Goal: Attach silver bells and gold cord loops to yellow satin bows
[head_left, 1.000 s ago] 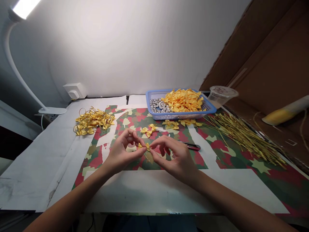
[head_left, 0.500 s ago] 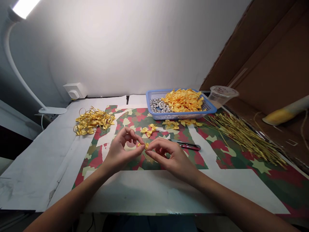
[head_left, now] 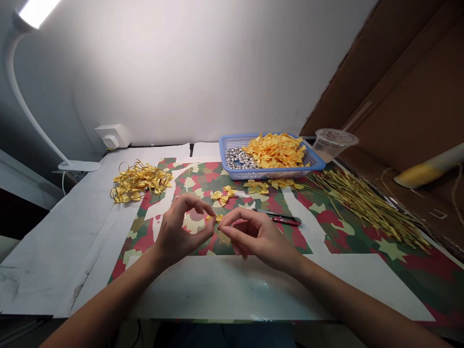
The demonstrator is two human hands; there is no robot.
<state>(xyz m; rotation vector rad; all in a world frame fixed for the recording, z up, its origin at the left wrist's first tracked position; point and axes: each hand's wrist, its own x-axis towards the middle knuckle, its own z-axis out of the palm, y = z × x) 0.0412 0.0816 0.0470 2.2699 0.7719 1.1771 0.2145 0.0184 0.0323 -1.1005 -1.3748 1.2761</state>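
Observation:
My left hand (head_left: 181, 232) and my right hand (head_left: 253, 234) meet over the middle of the table, both pinched on a small yellow ribbon bow (head_left: 214, 218) held between their fingertips. A thin gold strand seems to hang from the bow, mostly hidden by my fingers. Just beyond my hands lie two finished yellow bows (head_left: 224, 194) on the patterned paper (head_left: 326, 227). Small scissors with a red handle (head_left: 281, 218) lie right of my right hand.
A blue basket (head_left: 315, 163) at the back holds yellow ribbon pieces (head_left: 275, 150) and silver bells (head_left: 237, 158). More bows (head_left: 270, 185) lie before it. Gold ties (head_left: 362, 203) spread at right, gold loops (head_left: 139, 181) at left. A plastic cup (head_left: 333, 141), lamp base (head_left: 78, 166) and wall socket (head_left: 110, 136) stand behind.
Both hands have shifted slightly left and up with the bow. My right fingers uncurled a little, uncovering more of the scissors.

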